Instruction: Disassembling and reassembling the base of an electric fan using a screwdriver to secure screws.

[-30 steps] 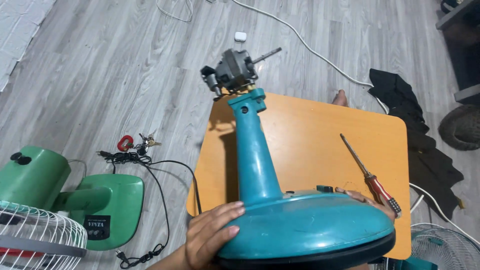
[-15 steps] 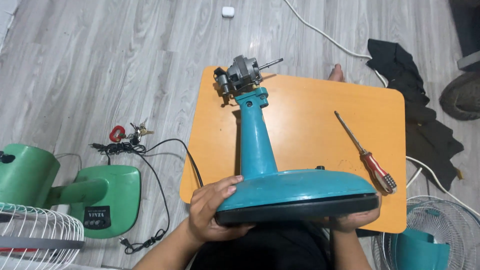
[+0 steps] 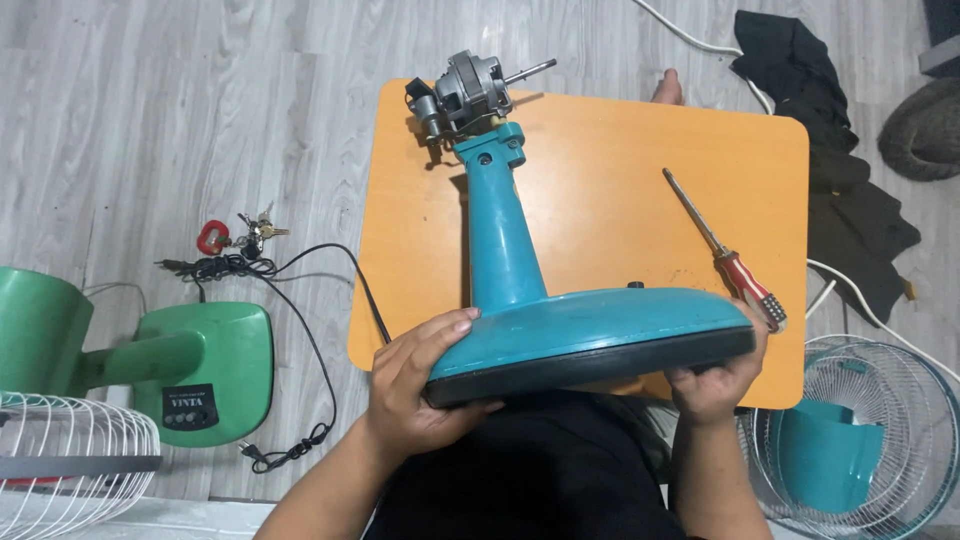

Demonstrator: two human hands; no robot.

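A teal fan stand [image 3: 560, 320] lies tilted over a low orange table [image 3: 610, 190], its round base toward me. My left hand [image 3: 415, 385] grips the base's left edge and my right hand [image 3: 715, 380] grips its right edge. The teal neck [image 3: 495, 230] runs away from me to a bare grey motor [image 3: 465, 95] with its shaft sticking out to the right. A screwdriver with a red and white handle [image 3: 735, 265] lies on the table to the right of the base.
A green fan body [image 3: 190, 365] and a white wire grille [image 3: 70, 460] sit on the floor at left, with a black power cord [image 3: 300, 330] and keys [image 3: 245, 232]. A wire grille holding a teal blade [image 3: 860, 440] is at right. Dark cloth [image 3: 850, 190] lies beyond the table.
The fan base has tipped further up toward me, showing its dark underside rim. Both hands have shifted to grip its two edges, and the view has moved closer over the table.
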